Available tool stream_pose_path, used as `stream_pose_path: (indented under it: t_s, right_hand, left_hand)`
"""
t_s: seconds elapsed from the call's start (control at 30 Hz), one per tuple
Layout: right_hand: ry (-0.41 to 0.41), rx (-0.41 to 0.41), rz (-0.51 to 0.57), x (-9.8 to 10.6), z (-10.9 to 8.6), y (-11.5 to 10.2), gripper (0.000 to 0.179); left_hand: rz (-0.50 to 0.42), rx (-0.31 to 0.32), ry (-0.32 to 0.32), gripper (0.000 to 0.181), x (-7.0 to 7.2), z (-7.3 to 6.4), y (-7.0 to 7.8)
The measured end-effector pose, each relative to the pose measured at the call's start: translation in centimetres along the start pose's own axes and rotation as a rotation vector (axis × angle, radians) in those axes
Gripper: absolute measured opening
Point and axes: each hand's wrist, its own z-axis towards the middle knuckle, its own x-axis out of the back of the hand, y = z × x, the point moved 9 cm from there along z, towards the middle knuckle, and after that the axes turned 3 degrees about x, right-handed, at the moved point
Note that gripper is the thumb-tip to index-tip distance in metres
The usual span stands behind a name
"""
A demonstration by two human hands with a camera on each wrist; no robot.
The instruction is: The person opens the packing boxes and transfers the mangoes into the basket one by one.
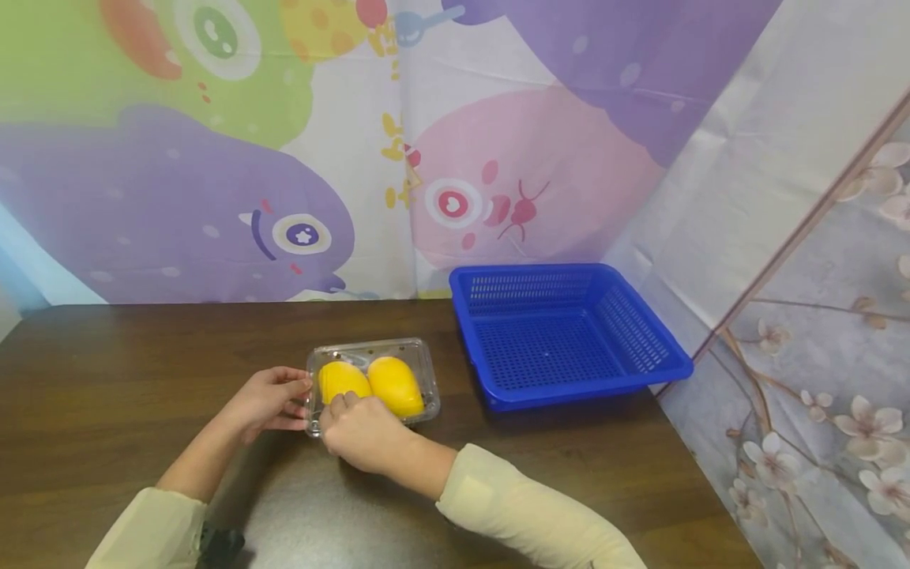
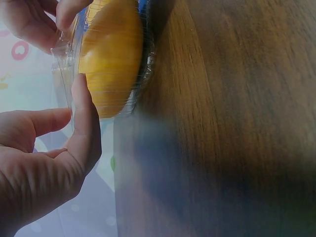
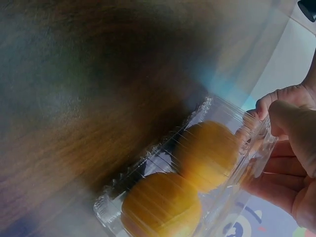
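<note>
A clear plastic clamshell box [image 1: 430, 387] lies on the table with two yellow mangoes, the right mango [image 1: 395, 386] and the left mango [image 1: 343, 378], inside. At the box's left end my left hand [image 1: 263, 405] holds the edge between thumb and finger; the left wrist view shows the thin rim between them. My right hand [image 1: 366, 433] has curled fingers pinching the rim at the near left corner, partly hiding the left mango. In the right wrist view both mangoes show through the ribbed plastic wall [image 3: 163, 160].
To the right of the box stands a blue plastic basket [image 1: 490, 391] with slotted walls. Brown wooden table [image 1: 128, 363] lies under everything. A cartoon-print cloth [image 1: 370, 261] hangs along the back, and a flower-print sheet [image 1: 803, 395] borders the right edge.
</note>
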Motion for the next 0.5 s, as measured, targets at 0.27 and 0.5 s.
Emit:
stream_pose_path:
  t_s: [0.27,0.5]
  right_hand:
    - [-0.042,-0.023,0.042,-0.37,0.03,0.26,0.017]
    - [-0.062,-0.06,0.129,-0.2,0.04,0.92,0.017]
  left_hand:
    - [-0.001,0.006,0.003,0.046,-0.07,0.04,-0.07]
    - [-0.006,0.008,0.006,0.047,0.07,0.24,-0.23]
